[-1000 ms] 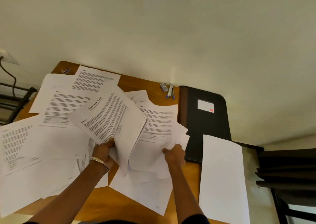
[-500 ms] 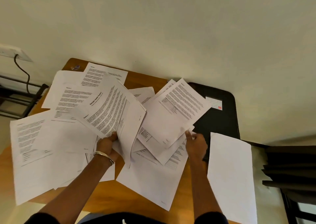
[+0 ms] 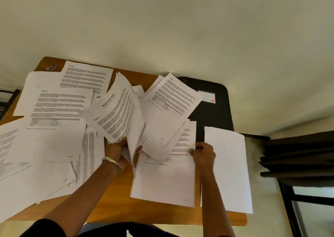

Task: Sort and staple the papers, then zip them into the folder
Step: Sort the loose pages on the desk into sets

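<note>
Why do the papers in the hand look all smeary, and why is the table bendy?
Head view: the sheaf in the left hand is motion-blurred at its lower edges; the wide-angle lens curves the table edges; soft, dim lighting, no glare.

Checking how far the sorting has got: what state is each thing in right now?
left hand: grips a fanned bundle of papers, lifted.
right hand: fingers curled on a printed sheet.
folder: lying flat, closed, partly covered by sheets.
blank sheet: flat, overhanging the table edge.
</note>
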Demonstrator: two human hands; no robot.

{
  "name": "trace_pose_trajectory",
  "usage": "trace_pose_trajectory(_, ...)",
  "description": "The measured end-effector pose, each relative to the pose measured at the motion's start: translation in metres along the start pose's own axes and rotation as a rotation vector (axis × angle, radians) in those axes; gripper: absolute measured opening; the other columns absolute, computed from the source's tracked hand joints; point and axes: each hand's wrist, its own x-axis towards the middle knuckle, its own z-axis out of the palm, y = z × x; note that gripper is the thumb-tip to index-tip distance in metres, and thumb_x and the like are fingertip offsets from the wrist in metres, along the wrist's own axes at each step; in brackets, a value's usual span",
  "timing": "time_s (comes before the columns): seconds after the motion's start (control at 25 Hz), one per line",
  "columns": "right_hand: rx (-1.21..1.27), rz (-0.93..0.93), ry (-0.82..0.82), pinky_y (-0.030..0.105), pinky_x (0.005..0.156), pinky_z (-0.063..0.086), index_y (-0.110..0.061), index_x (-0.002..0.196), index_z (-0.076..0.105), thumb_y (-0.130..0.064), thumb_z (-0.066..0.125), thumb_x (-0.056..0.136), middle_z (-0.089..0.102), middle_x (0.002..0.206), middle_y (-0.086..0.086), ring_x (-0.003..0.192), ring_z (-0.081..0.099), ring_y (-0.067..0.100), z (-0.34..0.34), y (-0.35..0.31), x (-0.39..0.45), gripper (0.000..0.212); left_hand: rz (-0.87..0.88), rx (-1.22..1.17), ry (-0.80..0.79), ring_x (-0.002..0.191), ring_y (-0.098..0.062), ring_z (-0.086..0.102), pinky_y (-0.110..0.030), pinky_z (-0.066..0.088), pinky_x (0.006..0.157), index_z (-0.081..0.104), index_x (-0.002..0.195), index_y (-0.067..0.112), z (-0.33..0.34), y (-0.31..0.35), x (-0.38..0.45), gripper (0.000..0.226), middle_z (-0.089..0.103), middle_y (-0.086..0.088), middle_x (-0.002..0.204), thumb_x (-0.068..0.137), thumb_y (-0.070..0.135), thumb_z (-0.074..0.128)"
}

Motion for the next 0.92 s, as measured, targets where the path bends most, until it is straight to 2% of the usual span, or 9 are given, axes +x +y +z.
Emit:
trace_pose_trajectory(0.08, -0.062, -0.061, 0.124, 0.037, 0.092, 0.046, -0.007, 0.112, 0.065, -0.011, 0.068, 0.086, 0.065, 0.115, 0.011, 0.104, 0.062, 0.032, -0.035, -0.014, 0.003, 0.027, -0.007, -0.029, -0.044, 0.046, -0.012, 0.06, -0.039, 0.059, 0.054, 0.052, 0.112, 0.009, 0.001, -0.002, -0.007, 0.021, 0.06, -0.004, 0.064, 0.092, 0.014, 0.047)
trace_pose_trajectory(0.16, -0.164, -0.196, 0.212, 0.037, 0.085, 0.049, -0.008, 0.114, 0.064, -0.012, 0.061, 0.091, 0.066, 0.113, 0.012, 0.099, 0.064, 0.031, -0.067, -0.035, -0.001, 0.024, -0.012, -0.091, -0.104, 0.042, -0.01, 0.057, -0.041, 0.059, 0.054, 0.044, 0.133, 0.014, -0.003, 0.003, -0.016, 0.054, 0.061, 0.0, 0.053, 0.081, 0.011, 0.061)
trace_pose_trajectory(0.24, -0.262, -0.353, 0.248, 0.034, 0.076, 0.053, -0.01, 0.113, 0.062, -0.013, 0.056, 0.093, 0.067, 0.108, 0.01, 0.092, 0.065, 0.028, -0.092, -0.061, -0.014, 0.02, 0.01, -0.077, -0.164, 0.045, -0.016, 0.062, -0.041, 0.059, 0.054, 0.038, 0.14, 0.015, -0.001, 0.006, -0.025, 0.112, 0.064, -0.001, 0.055, 0.041, 0.013, 0.091)
trace_pose_trajectory(0.32, -0.335, -0.488, 0.238, 0.032, 0.075, 0.052, -0.013, 0.116, 0.06, -0.014, 0.056, 0.094, 0.066, 0.108, 0.008, 0.09, 0.065, 0.026, -0.111, -0.09, -0.033, 0.023, 0.046, -0.074, -0.202, 0.045, -0.021, 0.063, -0.041, 0.058, 0.052, 0.038, 0.139, 0.014, 0.003, 0.007, -0.033, 0.139, 0.065, -0.003, 0.055, 0.013, 0.018, 0.095)
trace_pose_trajectory(0.48, -0.164, -0.73, -0.043, 0.028, 0.08, 0.051, -0.018, 0.114, 0.065, -0.01, 0.059, 0.092, 0.066, 0.096, 0.0, 0.086, 0.063, 0.017, -0.129, -0.131, -0.054, 0.024, 0.061, -0.115, -0.205, 0.045, -0.022, 0.063, -0.04, 0.058, 0.051, 0.036, 0.14, 0.015, 0.005, 0.011, -0.039, 0.129, 0.065, -0.003, 0.056, 0.024, 0.014, 0.094)
trace_pose_trajectory(0.64, 0.264, -0.591, -0.152, 0.036, 0.086, 0.053, -0.012, 0.109, 0.068, -0.005, 0.063, 0.089, 0.07, 0.09, 0.009, 0.089, 0.066, 0.024, -0.091, -0.116, -0.013, 0.022, 0.059, -0.174, -0.215, 0.044, -0.015, 0.061, -0.041, 0.059, 0.056, 0.055, 0.111, 0.014, 0.0, 0.018, -0.046, 0.107, 0.064, -0.004, 0.054, 0.011, 0.017, 0.094)
trace_pose_trajectory(0.76, 0.281, -0.38, -0.093, 0.043, 0.094, 0.051, -0.011, 0.106, 0.067, -0.005, 0.062, 0.089, 0.069, 0.099, 0.008, 0.093, 0.064, 0.023, -0.037, -0.079, 0.019, 0.018, 0.1, -0.147, -0.111, 0.067, -0.019, 0.061, -0.042, 0.059, 0.056, 0.058, 0.108, 0.018, -0.01, 0.024, -0.046, 0.053, 0.065, -0.005, 0.065, 0.058, 0.02, 0.075)
trace_pose_trajectory(0.84, 0.231, -0.236, -0.058, 0.039, 0.095, 0.05, -0.008, 0.111, 0.065, -0.009, 0.061, 0.091, 0.068, 0.107, 0.009, 0.098, 0.062, 0.023, -0.008, -0.05, 0.027, 0.02, 0.122, -0.169, -0.021, 0.06, -0.016, 0.058, -0.04, 0.058, 0.054, 0.058, 0.104, 0.017, -0.023, 0.024, -0.041, 0.02, 0.061, -0.004, 0.061, 0.084, 0.016, 0.056)
trace_pose_trajectory(0.92, 0.216, -0.125, 0.008, 0.039, 0.096, 0.047, -0.007, 0.116, 0.063, -0.013, 0.06, 0.092, 0.065, 0.116, 0.012, 0.105, 0.061, 0.028, 0.013, -0.021, 0.024, 0.024, 0.127, -0.16, 0.06, 0.046, -0.013, 0.059, -0.034, 0.057, 0.049, 0.056, 0.096, 0.012, -0.033, 0.024, -0.037, 0.011, 0.062, -0.002, 0.052, 0.095, 0.012, 0.045)
